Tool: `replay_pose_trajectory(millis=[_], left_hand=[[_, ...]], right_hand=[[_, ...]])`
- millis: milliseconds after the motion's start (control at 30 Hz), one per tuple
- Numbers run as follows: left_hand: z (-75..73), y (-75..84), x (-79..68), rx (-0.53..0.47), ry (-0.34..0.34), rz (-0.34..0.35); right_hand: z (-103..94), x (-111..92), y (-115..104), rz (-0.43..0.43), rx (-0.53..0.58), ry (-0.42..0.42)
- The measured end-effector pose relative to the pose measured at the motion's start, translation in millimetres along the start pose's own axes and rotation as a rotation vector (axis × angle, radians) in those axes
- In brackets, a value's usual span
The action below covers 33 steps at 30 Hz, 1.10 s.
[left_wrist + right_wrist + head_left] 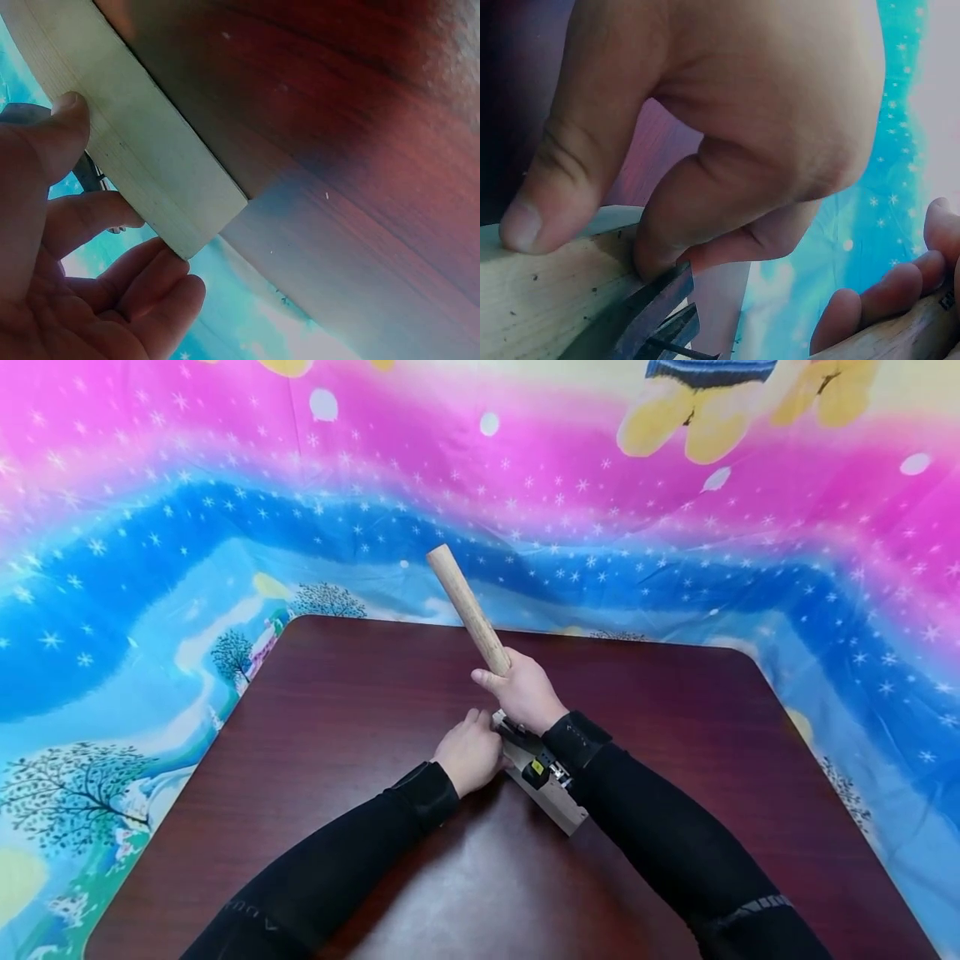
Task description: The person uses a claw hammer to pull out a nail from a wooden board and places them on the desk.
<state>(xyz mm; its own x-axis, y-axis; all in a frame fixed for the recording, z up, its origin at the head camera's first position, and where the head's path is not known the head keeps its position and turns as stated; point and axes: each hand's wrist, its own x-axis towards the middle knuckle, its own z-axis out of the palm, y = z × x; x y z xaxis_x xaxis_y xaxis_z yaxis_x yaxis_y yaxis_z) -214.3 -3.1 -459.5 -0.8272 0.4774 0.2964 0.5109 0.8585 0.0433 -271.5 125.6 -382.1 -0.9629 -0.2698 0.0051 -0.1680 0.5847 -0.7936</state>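
My right hand (528, 689) grips the pale wooden handle of a hammer (468, 610), its free end slanting up and away to the left. In the right wrist view, fingers (892, 292) curl round that handle, at the lower right. The dark, two-pronged claw (649, 315) lies close against a light wooden board (540, 300), with a thin rod like a nail beside the prongs. My left hand (471, 752) holds the board's far end, thumb on one face and fingers at its edge (150, 142). The right wrist partly hides board and hammer head in the head view.
A dark red-brown table (337, 693) with rounded corners lies under the work. Behind and beside it hangs a colourful patterned cloth (187, 527). A small black device with a yellow-green mark (536, 768) sits at the right wrist, over the board.
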Motion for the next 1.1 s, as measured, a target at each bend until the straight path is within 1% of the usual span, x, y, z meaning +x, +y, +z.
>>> replay_pose_trajectory(millis=[267, 533, 633, 733, 967, 1100], left_hand=[[2.3, -1.8, -0.6, -0.013, 0.025, 0.019], [0.5, -2.0, -0.2, -0.057, 0.027, 0.002], [1.0, -2.5, -0.4, -0.044, 0.036, 0.003], [1.1, -2.3, -0.8, -0.030, 0.028, 0.004], [3.9, -1.1, 0.8, -0.022, 0.016, 0.028], [3.2, -3.5, 2.0, 0.010, 0.019, 0.024]], right_hand=[[1.4, 1.9, -1.1, 0.020, -0.006, 0.014], [1.5, 4.1, -0.8, 0.027, -0.012, 0.024], [0.7, 6.2, -2.2, 0.024, -0.005, 0.008], [0.8, 8.4, -3.3, 0.025, -0.014, -0.008], [0.9, 9.0, -1.7, 0.025, -0.053, -0.007], [0.4, 11.0, -3.0, 0.017, -0.044, -0.016]])
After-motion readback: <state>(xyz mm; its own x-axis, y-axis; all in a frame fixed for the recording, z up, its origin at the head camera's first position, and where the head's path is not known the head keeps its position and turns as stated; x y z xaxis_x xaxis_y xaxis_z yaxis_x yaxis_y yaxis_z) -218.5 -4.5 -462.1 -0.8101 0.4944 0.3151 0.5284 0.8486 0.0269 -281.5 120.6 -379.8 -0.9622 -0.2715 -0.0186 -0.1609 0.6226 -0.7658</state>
